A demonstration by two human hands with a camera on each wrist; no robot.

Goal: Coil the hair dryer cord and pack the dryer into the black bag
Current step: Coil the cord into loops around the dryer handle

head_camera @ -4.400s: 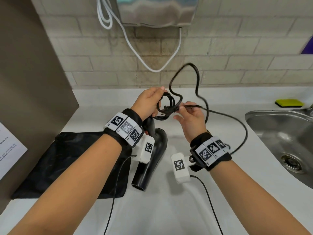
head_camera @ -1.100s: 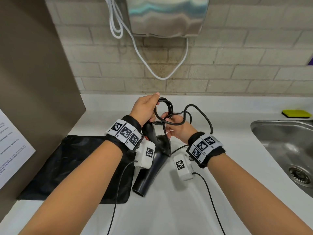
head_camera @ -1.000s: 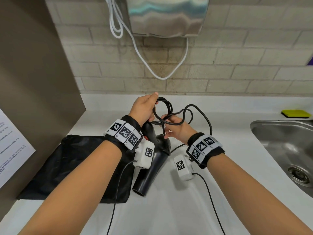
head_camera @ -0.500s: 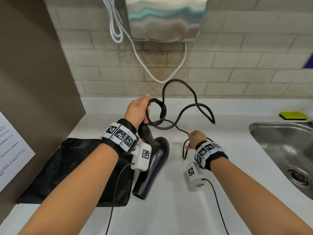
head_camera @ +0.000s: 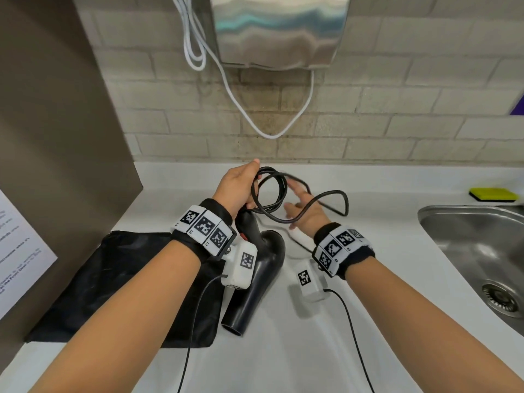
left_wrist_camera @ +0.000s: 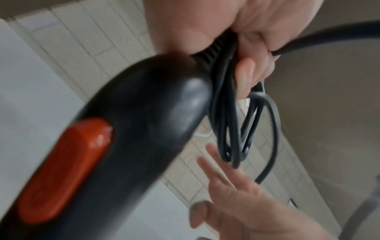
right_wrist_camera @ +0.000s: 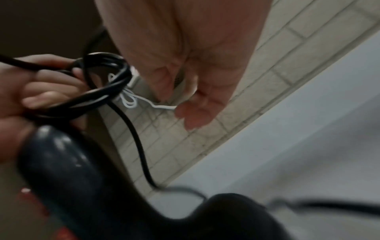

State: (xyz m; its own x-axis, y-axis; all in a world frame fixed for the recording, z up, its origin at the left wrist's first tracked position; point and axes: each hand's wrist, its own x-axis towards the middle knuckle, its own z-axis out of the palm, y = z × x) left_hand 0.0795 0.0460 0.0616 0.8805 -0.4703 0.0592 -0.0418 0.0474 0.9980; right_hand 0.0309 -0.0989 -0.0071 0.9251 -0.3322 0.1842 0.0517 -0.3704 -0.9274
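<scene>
Your right hand point(head_camera: 304, 214) has come back up from the counter since half a second ago, and the tall loop of cord that stood against the wall has dropped; the slack now trails low across the counter point(head_camera: 368, 279) to the right. That hand is open, fingers spread and straight, reaching toward the coil with a strand of cord point(head_camera: 272, 194) lying over it.

Your left hand point(head_camera: 238, 188) grips the end of the hair dryer's handle together with several gathered loops of cord, fingers curled round both. The hair dryer point(head_camera: 255, 279) hangs from that grip with its nozzle down toward you, its mouth touching the counter at the edge of the black bag point(head_camera: 113, 285). The bag lies flat on the counter to your left, against a brown side panel point(head_camera: 56, 137), with your left forearm crossing above it.

A steel hand dryer point(head_camera: 279, 29) hangs on the brick wall ahead, its white cable point(head_camera: 226, 80) drooping just above your hands. To the right sit a steel sink point(head_camera: 482, 251) and a yellow sponge point(head_camera: 493, 194), well apart from the coil.
</scene>
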